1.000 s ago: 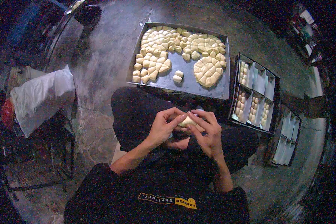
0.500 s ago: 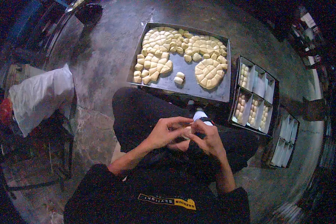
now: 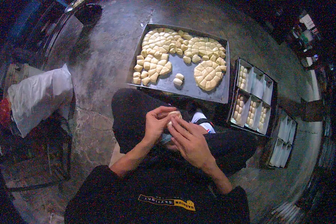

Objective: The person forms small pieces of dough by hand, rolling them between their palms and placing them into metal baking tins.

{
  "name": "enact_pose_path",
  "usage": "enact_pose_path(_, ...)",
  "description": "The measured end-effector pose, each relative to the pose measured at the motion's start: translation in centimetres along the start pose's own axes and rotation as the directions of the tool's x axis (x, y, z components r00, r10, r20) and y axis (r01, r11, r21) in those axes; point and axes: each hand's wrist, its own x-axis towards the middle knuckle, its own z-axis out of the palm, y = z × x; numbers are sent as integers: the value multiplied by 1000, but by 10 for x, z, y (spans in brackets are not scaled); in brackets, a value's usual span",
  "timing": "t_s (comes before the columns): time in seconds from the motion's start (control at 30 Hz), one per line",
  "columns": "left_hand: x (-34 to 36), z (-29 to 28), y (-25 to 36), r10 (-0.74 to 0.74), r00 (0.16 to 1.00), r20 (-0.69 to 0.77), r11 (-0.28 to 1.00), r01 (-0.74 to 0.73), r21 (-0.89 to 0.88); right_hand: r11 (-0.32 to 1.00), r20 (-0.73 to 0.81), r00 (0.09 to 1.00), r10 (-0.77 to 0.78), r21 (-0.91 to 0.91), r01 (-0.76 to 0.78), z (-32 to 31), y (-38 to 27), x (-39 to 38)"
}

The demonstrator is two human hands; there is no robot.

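Observation:
Between the fingers of both hands, over my lap, is a small pale dough piece (image 3: 174,114). My left hand (image 3: 156,124) is closed on it, thumb and fingertips pinching its side. My right hand (image 3: 190,142) closes on it from the other side, fingers partly covering it. Beyond my knees stands a large metal tray (image 3: 209,96) bearing many cut dough chunks (image 3: 155,68). A round dough slab (image 3: 209,75) scored into segments sits at its right. Two smooth dough pieces (image 3: 178,79) lie together near the tray's front edge.
Right of the tray, a dark tray of white compartments (image 3: 257,84) holds rows of dough rolls (image 3: 251,113) in several compartments. A second compartment tray (image 3: 282,140) stands beyond it. At left, a whitish plastic sheet (image 3: 43,95) drapes over something on a dark frame.
Both hands have moved left and slightly away from my body with the dough piece. My right hand has turned, its back now facing up with the fingers extended over the dough.

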Motion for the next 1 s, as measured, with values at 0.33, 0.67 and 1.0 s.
enact_pose_path(0.33,22,-7,26,-22,1000,22,953,14,304,857,-46,898,438,324,-401,51,183,84)
enact_pose_path(0.67,-11,-37,20,-94,990,103,993,86,80,949,-175,933,315,37,-314,113,252,113)
enact_pose_path(1.0,-6,-44,21,-57,990,127,995,46,86,888,-242,923,298,-284,-362,85,276,194)
